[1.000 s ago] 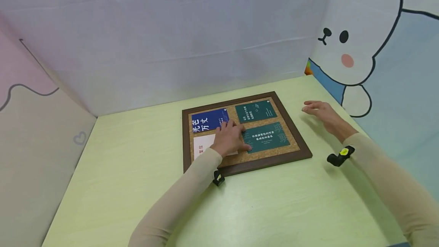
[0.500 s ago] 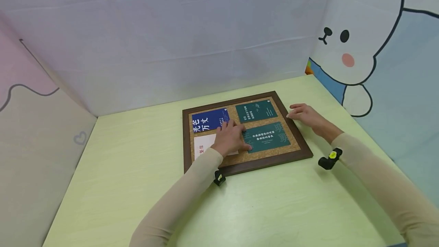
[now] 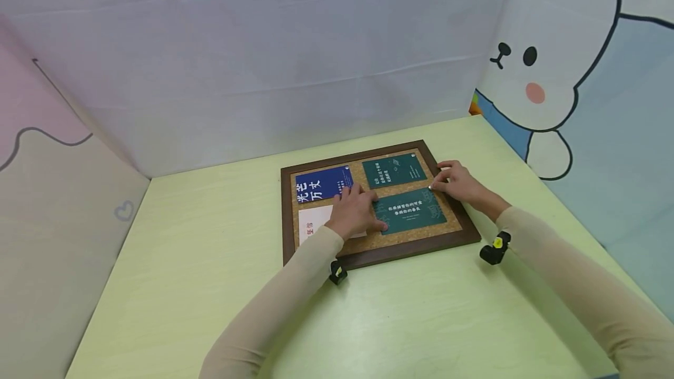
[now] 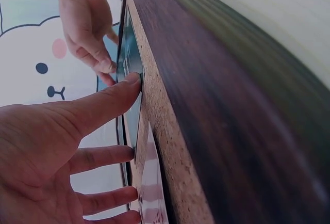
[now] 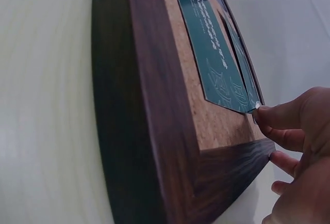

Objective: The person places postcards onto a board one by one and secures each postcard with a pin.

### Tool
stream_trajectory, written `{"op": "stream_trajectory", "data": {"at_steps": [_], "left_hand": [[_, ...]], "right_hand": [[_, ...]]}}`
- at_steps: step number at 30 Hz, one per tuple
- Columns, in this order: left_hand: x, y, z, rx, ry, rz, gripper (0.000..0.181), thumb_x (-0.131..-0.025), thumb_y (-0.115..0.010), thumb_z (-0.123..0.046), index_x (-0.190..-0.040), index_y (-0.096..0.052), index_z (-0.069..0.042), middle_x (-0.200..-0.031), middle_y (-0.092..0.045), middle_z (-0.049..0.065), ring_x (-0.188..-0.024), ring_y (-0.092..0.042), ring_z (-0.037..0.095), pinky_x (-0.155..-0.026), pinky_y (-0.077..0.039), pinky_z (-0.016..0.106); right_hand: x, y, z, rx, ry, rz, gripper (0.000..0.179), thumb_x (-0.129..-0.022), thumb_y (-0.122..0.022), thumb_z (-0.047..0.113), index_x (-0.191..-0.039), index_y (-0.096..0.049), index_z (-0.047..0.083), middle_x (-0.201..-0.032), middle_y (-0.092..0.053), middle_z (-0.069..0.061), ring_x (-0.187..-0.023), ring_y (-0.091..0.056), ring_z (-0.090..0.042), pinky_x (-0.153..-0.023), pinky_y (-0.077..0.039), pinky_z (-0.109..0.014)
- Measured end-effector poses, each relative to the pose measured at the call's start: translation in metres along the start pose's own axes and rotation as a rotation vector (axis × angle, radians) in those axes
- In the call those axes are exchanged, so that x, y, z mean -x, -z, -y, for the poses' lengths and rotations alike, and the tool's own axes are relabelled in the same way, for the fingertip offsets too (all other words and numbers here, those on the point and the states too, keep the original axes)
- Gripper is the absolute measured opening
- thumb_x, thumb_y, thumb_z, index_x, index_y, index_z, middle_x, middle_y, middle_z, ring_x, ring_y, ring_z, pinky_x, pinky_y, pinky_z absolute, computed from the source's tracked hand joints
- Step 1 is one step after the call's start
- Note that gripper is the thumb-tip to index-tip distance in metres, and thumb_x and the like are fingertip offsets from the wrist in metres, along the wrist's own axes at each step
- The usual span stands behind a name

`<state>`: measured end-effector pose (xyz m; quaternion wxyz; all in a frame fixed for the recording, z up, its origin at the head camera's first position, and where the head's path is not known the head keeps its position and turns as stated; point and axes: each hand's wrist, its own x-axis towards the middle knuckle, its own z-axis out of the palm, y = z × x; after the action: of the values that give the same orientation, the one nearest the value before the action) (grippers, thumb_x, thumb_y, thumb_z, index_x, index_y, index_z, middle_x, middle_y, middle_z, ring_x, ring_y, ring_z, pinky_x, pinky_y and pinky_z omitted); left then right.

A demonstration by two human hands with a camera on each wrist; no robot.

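Observation:
A corkboard with a dark brown wooden frame (image 3: 405,252) lies on the pale green table. My left hand (image 3: 351,214) spreads over its middle, thumb and fingertips pressing on the left edge of the lower green card (image 3: 408,213) printed with white characters. At that card's far right corner my right hand (image 3: 463,185) pinches a small, pale push pin (image 5: 257,105) between thumb and index finger. In the right wrist view the pin sits right at the card's corner, its point hidden. My left hand partly covers a white card (image 3: 312,221) with red characters.
A blue card (image 3: 322,185) and another green card (image 3: 394,169) lie on the far half of the cork, each with a pale pin at a corner. White cloth (image 3: 263,75) hangs behind the table, and a cartoon-printed sheet (image 3: 595,104) at the right.
My right hand has moved left from beside the board to the lower green card's far right corner, bringing the push pin there. My left hand has stayed in place on the card.

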<state>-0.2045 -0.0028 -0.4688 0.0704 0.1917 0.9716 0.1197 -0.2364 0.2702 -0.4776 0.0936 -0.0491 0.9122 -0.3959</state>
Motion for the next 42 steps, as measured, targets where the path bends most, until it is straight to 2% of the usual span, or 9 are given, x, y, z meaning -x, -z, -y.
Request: {"op": "stream_trajectory", "data": {"at_steps": [4, 13, 18, 30, 35, 42], "left_hand": [[0.0, 0.0, 0.0, 0.007, 0.002, 0.003, 0.073, -0.072, -0.08, -0.057, -0.134, -0.059, -0.025, -0.123, -0.048, 0.004, -0.106, -0.041, 0.023, -0.086, -0.033, 0.039], [-0.001, 0.0, 0.0, 0.012, 0.004, 0.004, 0.073, -0.072, -0.08, -0.057, -0.134, -0.059, -0.025, -0.123, -0.048, 0.004, -0.106, -0.041, 0.023, -0.086, -0.033, 0.039], [0.0, 0.001, 0.0, 0.009, 0.001, 0.009, 0.073, -0.072, -0.08, -0.057, -0.134, -0.058, -0.025, -0.124, -0.048, 0.003, -0.107, -0.041, 0.023, -0.088, -0.033, 0.04], [-0.002, 0.0, -0.001, 0.012, 0.005, 0.004, 0.073, -0.072, -0.08, -0.057, -0.134, -0.058, -0.025, -0.125, -0.048, 0.004, -0.107, -0.041, 0.024, -0.089, -0.034, 0.04], [-0.002, 0.001, -0.001, 0.012, 0.007, 0.003, 0.074, -0.072, -0.08, -0.057, -0.134, -0.058, -0.025, -0.125, -0.048, 0.004, -0.107, -0.041, 0.023, -0.089, -0.034, 0.04], [-0.001, 0.001, -0.001, 0.024, 0.014, 0.011, 0.073, -0.072, -0.081, -0.056, -0.134, -0.058, -0.024, -0.124, -0.048, 0.004, -0.108, -0.04, 0.024, -0.089, -0.033, 0.039]], "right_hand": [[-0.001, -0.002, -0.002, 0.061, 0.044, -0.014, 0.022, -0.098, -0.055, 0.007, -0.098, -0.067, -0.012, -0.151, -0.02, -0.032, -0.138, -0.018, -0.054, -0.108, -0.021, -0.065], [-0.001, -0.004, -0.001, 0.102, 0.076, -0.011, 0.021, -0.097, -0.057, 0.007, -0.092, -0.068, -0.011, -0.151, -0.022, -0.033, -0.139, -0.017, -0.053, -0.109, -0.018, -0.065], [-0.001, -0.003, 0.001, 0.141, 0.084, -0.013, 0.02, -0.096, -0.059, 0.007, -0.091, -0.069, -0.01, -0.149, -0.026, -0.032, -0.138, -0.019, -0.051, -0.108, -0.02, -0.065], [-0.004, -0.001, 0.006, 0.247, 0.043, -0.028, 0.021, -0.095, -0.06, 0.011, -0.089, -0.07, -0.007, -0.146, -0.034, -0.028, -0.136, -0.027, -0.047, -0.104, -0.026, -0.067], [-0.004, -0.001, 0.008, 0.258, 0.023, -0.027, 0.021, -0.096, -0.06, 0.012, -0.087, -0.068, -0.005, -0.147, -0.033, -0.028, -0.136, -0.028, -0.048, -0.103, -0.028, -0.069], [-0.003, -0.003, 0.008, 0.263, -0.012, -0.023, 0.021, -0.097, -0.06, 0.014, -0.092, -0.068, -0.004, -0.149, -0.03, -0.027, -0.137, -0.027, -0.048, -0.102, -0.028, -0.07]]}}
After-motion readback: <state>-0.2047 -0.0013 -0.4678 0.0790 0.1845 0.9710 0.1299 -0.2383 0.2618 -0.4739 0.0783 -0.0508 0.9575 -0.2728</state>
